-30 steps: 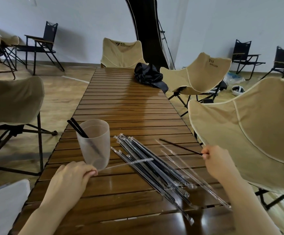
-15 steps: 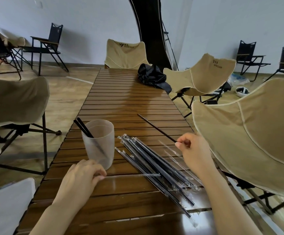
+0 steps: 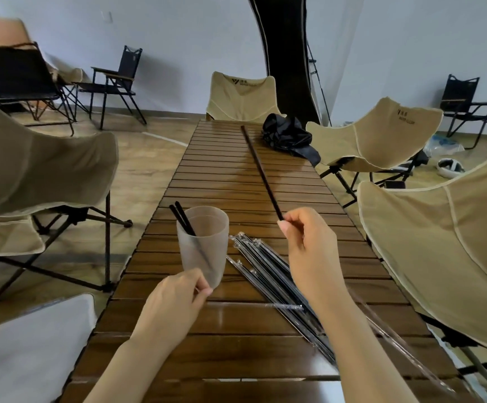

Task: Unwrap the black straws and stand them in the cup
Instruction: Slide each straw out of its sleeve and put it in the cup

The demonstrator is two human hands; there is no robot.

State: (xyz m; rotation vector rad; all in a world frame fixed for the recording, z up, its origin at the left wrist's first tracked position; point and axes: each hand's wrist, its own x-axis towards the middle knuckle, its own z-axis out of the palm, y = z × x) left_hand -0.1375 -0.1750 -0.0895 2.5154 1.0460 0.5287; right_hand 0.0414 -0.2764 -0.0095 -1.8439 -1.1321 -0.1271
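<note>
A frosted plastic cup stands on the slatted wooden table with two black straws leaning in it to the left. My right hand pinches the near end of a bare black straw that points up and away, to the right of the cup. My left hand rests on the table at the cup's foot and pinches one end of an empty clear wrapper. Several wrapped black straws lie in a bundle between my hands, partly hidden by my right forearm.
A black cloth bag lies at the far right of the table. Beige folding chairs crowd the table's right side and the left side, one at the far end. More clear wrappers lie near the right edge.
My right hand has carried the bare straw left and up toward the cup, tilting it more upright. My left hand has stayed at the cup's foot with the empty wrapper.
</note>
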